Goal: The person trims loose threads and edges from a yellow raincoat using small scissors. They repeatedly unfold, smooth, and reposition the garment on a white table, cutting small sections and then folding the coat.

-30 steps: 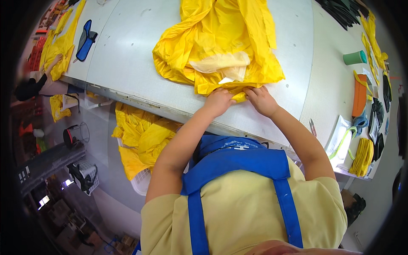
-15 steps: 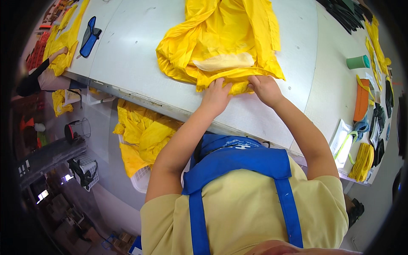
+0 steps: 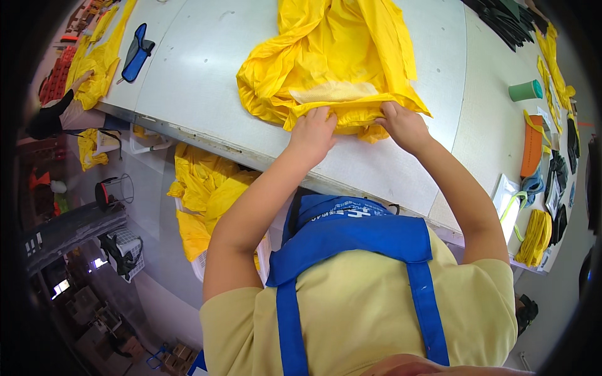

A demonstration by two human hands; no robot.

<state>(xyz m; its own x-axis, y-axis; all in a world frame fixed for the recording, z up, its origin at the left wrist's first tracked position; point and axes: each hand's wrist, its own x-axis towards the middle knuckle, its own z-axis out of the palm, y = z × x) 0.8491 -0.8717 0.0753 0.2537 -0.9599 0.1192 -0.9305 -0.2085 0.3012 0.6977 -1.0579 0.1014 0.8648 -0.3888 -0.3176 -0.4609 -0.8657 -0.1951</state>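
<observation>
A crumpled yellow waterproof garment (image 3: 338,56) lies on the grey worktable (image 3: 200,75), with a pale mesh lining (image 3: 332,93) showing near its front edge. My left hand (image 3: 311,133) grips the garment's near edge on the left side. My right hand (image 3: 404,125) pinches the same edge about a hand's width to the right. Both forearms reach up from my yellow shirt and blue apron.
More yellow fabric fills a white basket (image 3: 204,194) under the table's front edge. A blue tool (image 3: 136,51) and yellow pieces lie at the far left. To the right sit a green cup (image 3: 525,90), an orange item (image 3: 532,145), yellow straps (image 3: 536,235) and dark fabric pieces.
The garment has shifted away from me along the table, and both hands have followed its near edge and spread a little farther apart.
</observation>
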